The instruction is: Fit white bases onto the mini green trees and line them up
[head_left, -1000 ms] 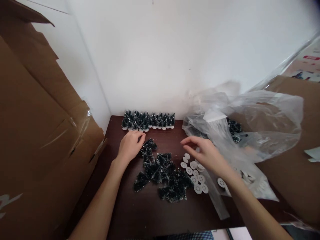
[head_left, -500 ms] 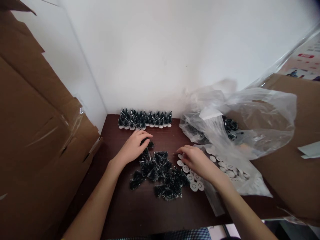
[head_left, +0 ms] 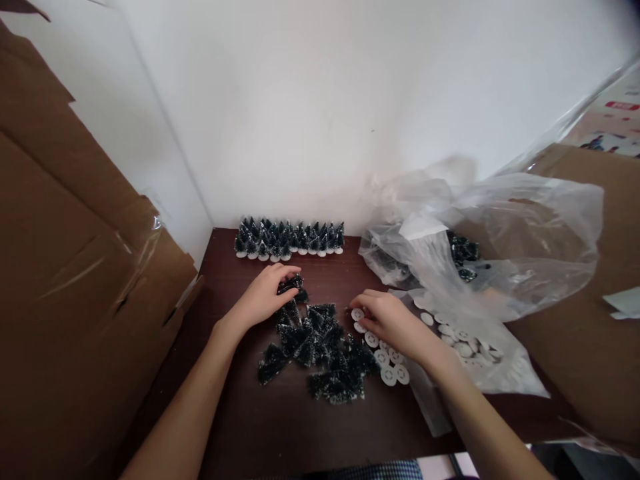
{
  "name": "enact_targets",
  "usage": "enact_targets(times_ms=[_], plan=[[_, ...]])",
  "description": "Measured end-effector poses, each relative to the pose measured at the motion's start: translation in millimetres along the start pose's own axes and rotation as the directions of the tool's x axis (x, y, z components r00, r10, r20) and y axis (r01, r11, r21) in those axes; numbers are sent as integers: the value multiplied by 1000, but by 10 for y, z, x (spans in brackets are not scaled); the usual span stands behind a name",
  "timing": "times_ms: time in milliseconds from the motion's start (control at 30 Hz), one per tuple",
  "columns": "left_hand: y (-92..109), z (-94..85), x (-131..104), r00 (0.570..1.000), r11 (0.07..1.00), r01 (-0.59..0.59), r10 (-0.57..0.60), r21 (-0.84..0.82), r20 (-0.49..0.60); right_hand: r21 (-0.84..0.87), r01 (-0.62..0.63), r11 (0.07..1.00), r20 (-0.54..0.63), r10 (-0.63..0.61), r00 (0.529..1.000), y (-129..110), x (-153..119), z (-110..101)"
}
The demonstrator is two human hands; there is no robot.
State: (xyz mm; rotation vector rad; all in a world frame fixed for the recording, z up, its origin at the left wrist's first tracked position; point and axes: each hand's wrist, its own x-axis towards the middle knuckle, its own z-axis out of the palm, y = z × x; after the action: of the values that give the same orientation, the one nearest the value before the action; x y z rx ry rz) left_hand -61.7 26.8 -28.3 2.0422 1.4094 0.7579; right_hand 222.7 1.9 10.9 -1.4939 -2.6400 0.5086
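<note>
Dark green miniature trees with white-flecked tips lie in a loose pile on the dark table. My left hand is at the pile's upper left, its thumb and fingers around a small tree. To the right, my right hand has its thumb and fingertips at a white round disc, beside several more white discs. Behind, against the wall, trees on white bases stand upright in rows.
A large cardboard box rises at the left and another at the right. Clear plastic bags spread over the right side, with more trees and white discs in or under them.
My left hand has shifted slightly left and opened a little around the small tree, which shows more. My right hand's fingers have moved a little at the discs, exposing the top one.
</note>
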Motion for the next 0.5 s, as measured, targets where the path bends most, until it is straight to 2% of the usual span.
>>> enact_targets(times_ms=[133,267,333,500], plan=[[15,0,13,1000,1000,-11,11,-13,-18,-78,-15,997,-38,12,999,-74,41,-9],[34,1,18,999,999,-29,29,-18,-28,-30,-18,999,-159,13,987,-198,135,-72],[42,5,20,998,998,-47,46,-30,-30,-28,-1,1000,-181,-4,984,-253,191,-118],[92,5,20,996,995,-76,73,-59,-50,-115,-4,993,-11,3,1000,-242,336,-190]])
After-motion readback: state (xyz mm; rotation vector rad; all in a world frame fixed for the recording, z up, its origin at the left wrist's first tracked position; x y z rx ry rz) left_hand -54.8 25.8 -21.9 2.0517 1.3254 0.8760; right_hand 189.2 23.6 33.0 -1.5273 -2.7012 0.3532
